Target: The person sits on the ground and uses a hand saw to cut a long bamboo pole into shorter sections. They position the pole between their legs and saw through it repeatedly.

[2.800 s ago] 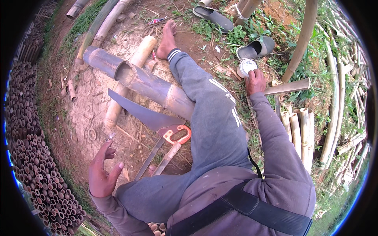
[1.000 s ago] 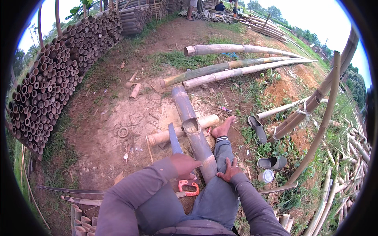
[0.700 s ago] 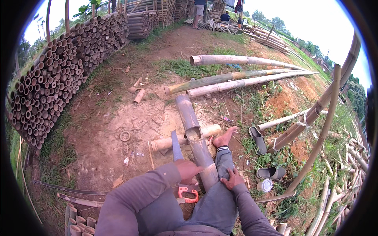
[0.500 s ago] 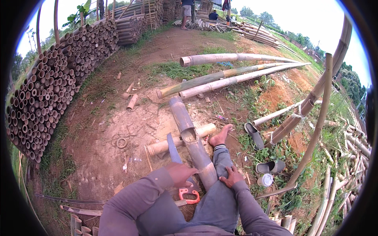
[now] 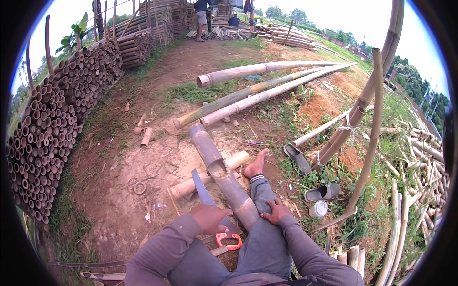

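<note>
My left hand point(image 5: 209, 219) is over the blade of a handsaw point(image 5: 204, 194), its fingers apart and reaching toward a thick bamboo pole. The saw's orange handle point(image 5: 229, 241) lies between my legs, with no hand on it. A notch is cut in the top of the bamboo pole point(image 5: 244, 211), which slants away from my right thigh across a shorter, paler bamboo piece point(image 5: 182, 189). My right hand point(image 5: 275, 211) rests on my right leg near the knee, fingers spread, with nothing in it. Whether my left hand touches the blade is hard to tell.
Long bamboo poles point(image 5: 257, 97) lie ahead. A tall stack of cut bamboo point(image 5: 52, 114) stands at left. Grey clogs point(image 5: 322, 192) and a lidded cup point(image 5: 318, 209) are right of my leg, near leaning bamboo point(image 5: 342, 126). Farther off, a person point(image 5: 201, 19) stands near other bamboo.
The whole view has shifted, so the scene sits farther left in the picture. My left hand stays over the saw and my right hand stays on my leg.
</note>
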`<state>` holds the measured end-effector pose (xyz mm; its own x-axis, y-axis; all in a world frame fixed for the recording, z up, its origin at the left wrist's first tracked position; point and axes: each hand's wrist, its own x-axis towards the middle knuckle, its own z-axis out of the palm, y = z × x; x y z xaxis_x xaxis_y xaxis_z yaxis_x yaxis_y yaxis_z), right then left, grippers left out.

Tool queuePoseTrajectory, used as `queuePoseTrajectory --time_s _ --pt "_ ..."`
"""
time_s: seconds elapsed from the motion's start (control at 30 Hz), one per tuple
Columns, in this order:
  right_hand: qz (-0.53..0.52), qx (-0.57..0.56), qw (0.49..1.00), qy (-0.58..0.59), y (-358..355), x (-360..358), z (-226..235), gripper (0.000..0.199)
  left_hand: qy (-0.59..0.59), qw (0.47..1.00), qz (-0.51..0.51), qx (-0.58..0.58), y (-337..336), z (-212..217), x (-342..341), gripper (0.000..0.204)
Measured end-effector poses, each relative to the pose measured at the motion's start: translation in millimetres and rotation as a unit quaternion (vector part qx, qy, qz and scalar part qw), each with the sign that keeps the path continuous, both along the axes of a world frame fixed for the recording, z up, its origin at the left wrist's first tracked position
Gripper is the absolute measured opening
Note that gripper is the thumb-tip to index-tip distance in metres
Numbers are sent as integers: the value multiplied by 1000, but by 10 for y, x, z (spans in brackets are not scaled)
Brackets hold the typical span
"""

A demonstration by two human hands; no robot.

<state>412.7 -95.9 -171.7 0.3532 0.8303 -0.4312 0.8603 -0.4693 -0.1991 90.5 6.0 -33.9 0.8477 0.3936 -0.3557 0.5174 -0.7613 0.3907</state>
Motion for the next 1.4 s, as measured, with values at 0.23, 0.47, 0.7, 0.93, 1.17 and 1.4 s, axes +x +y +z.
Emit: queuePoseTrajectory --time_s 0.23,0.47,0.7,0.93,1.17,1.4 --pt "4 -1 1000 5 9 38 -30 87 10 1000 3 0 -8 21 5 66" --pt "10 0 1000 8 -6 63 -46 89 -5 1000 -5 7 -11 -20 4 65" --pt "17 -20 1000 8 8 71 -36 87 -6 1000 -6 19 -15 -51 10 64" --pt "11 -3 1000 17 -5 56 2 87 -11 1000 -3 14 -23 -56 -7 65" --pt "2 3 1000 15 0 41 -15 86 19 1000 5 2 -15 -72 -2 65" --pt "15 13 1000 6 -19 49 -31 86 12 1000 6 2 -1 -62 1 65"
